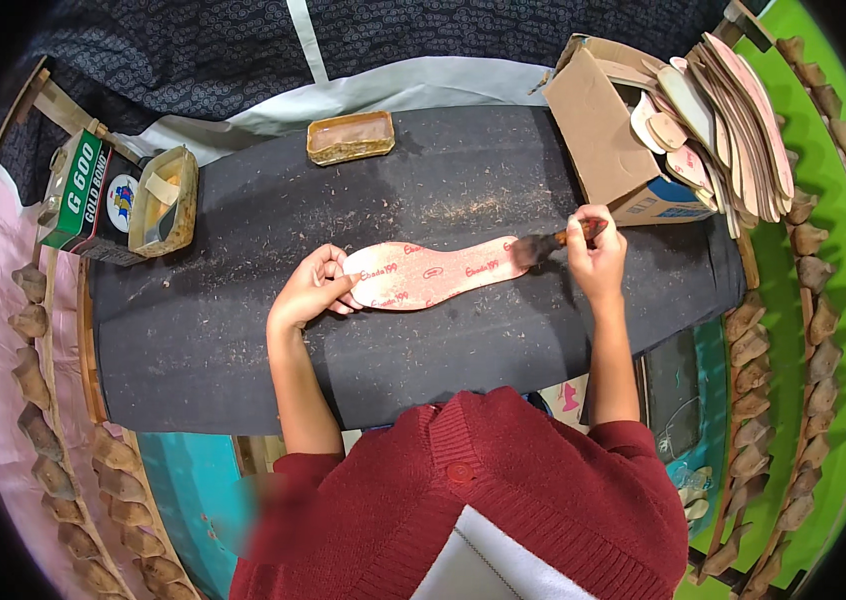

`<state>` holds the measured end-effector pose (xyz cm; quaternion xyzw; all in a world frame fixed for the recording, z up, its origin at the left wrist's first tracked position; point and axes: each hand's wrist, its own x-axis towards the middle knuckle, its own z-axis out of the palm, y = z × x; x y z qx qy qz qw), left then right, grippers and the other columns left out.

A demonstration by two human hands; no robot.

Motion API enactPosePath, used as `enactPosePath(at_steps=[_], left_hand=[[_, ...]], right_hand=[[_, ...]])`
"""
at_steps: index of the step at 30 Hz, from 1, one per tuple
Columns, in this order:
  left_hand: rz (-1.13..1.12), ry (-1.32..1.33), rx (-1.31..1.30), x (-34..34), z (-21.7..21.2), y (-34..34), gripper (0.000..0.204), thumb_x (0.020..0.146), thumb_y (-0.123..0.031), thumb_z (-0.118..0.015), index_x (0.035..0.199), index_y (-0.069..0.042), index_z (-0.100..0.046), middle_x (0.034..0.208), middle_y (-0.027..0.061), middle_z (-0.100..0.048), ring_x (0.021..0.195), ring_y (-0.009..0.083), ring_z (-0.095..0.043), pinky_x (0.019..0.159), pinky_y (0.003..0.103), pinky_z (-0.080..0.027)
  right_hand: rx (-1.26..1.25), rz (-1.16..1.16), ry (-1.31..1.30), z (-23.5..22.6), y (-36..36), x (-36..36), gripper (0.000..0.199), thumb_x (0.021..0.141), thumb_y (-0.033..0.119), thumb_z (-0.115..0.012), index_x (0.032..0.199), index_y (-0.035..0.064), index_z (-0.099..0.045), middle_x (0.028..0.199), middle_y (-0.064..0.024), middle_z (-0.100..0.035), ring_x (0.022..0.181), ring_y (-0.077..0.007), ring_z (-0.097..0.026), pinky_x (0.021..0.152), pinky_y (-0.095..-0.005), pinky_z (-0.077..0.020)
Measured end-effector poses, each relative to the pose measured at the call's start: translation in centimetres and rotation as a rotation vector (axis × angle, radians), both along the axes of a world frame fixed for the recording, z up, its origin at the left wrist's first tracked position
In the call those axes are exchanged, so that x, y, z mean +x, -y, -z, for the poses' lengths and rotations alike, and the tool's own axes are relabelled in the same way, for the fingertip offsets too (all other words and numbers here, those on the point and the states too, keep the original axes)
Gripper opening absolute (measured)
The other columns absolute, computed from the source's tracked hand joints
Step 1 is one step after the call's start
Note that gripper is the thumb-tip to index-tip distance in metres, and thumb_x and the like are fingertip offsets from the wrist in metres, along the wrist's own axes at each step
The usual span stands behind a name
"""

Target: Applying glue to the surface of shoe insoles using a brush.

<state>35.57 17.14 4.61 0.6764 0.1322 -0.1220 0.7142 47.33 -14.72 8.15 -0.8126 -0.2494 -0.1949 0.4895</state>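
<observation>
L hand [311,291] is down on the rounded end of the pink insole [433,272], fingers curled and pinching its edge, pinning it flat to the dark work board [243,330]. R hand [595,252] is closed tight round the handle of a brush [543,246], bristles touching the insole's other, narrower end. Insole lies crosswise mid-board, printed side up, betw the two hands. Judgement: to do this well, keep the L fingers at the very rim so they stay out of the wet zone, stroke w/ even pressure along the length, thin coat right to the edges w/o slopping onto the board. Further out: a shallow tin tray [350,137] of amber stuff at the far edge of the board, an open can [165,201] beside a green-and-black box [83,195] at far L, and a cardboard box [608,130] far R w/ a stack of cut insoles [733,120] leaning on it. Rows of brownish shoe lasts [811,240] run down both sides.
</observation>
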Motion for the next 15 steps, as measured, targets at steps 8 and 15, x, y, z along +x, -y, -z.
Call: enactPosePath(at_steps=[8, 15], left_hand=[[0.000, 0.004, -0.005, 0.0, -0.1, 0.1, 0.019, 0.077, -0.007, -0.056, 0.085, -0.003, -0.039, 0.065, 0.0048, -0.054, 0.055, 0.0123, -0.058, 0.044, 0.019, -0.047], [-0.058, 0.041, -0.021, -0.3, -0.5, -0.9, 0.021, 0.076, -0.012, -0.059, 0.086, -0.004, -0.043, 0.066, 0.0028, -0.055, 0.054, 0.0093, -0.057, 0.043, 0.017, -0.045]], right_hand=[[0.033, -0.075, -0.078, 0.8, -0.6, 0.5, 0.006, 0.078, 0.007, -0.052, 0.079, 0.0022, -0.048, 0.060, 0.0003, -0.048, 0.056, -0.0044, -0.045, 0.050, -0.0190, -0.0370], [0.339, -0.153, -0.302, -0.8, -1.8, 3.9, 0.004, 0.081, 0.008, -0.050, 0.082, 0.0052, -0.047, 0.068, 0.0031, -0.046, 0.058, -0.0026, -0.041, 0.049, -0.0163, -0.0358]])
